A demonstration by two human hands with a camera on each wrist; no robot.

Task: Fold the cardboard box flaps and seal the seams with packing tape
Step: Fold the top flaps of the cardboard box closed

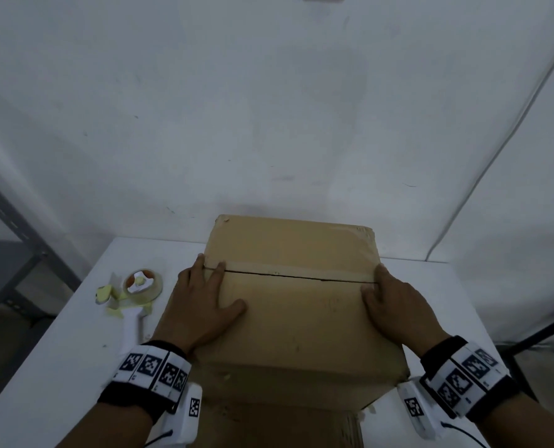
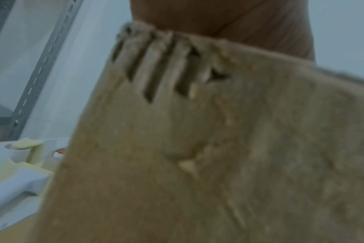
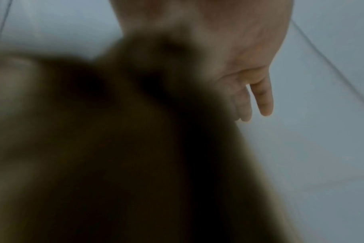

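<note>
The white tabletop (image 1: 75, 367) butts against a white wall (image 1: 269, 108) along its far edge. Left of the tabletop stands a grey metal shelf frame (image 1: 14, 227) with slotted uprights, also seen in the left wrist view (image 2: 37, 69). Right of the tabletop, 1 thin cable (image 1: 495, 150) runs diagonally up the wall, and a dark bar (image 1: 540, 334) lies lower beside it.

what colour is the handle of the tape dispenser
White; the tape dispenser handle shows best in the head view, left of the box.
</note>
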